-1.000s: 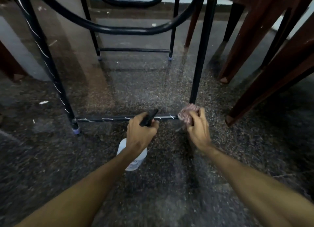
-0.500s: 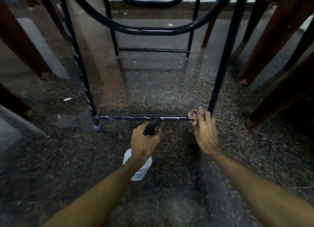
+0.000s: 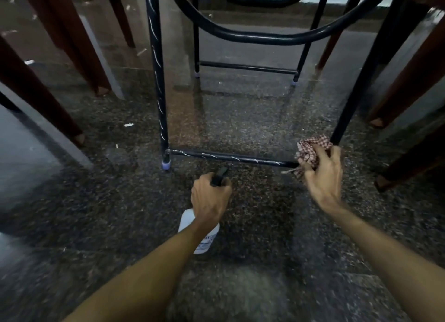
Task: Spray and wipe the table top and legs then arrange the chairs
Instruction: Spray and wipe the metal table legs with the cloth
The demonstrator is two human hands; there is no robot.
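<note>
The left hand [image 3: 210,198] hides the neck of the spray bottle [image 3: 204,242], whose label print blurs unreadably.

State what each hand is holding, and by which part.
Left hand grips the spray bottle by its neck. Right hand clutches the checked cloth, bunched up.

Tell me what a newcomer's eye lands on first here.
The right hand grips a checked cloth against the right end of the table's low black bar. The left hand holds a white spray bottle at centre, just short of that bar. Brown chair legs stand on both sides.
</note>
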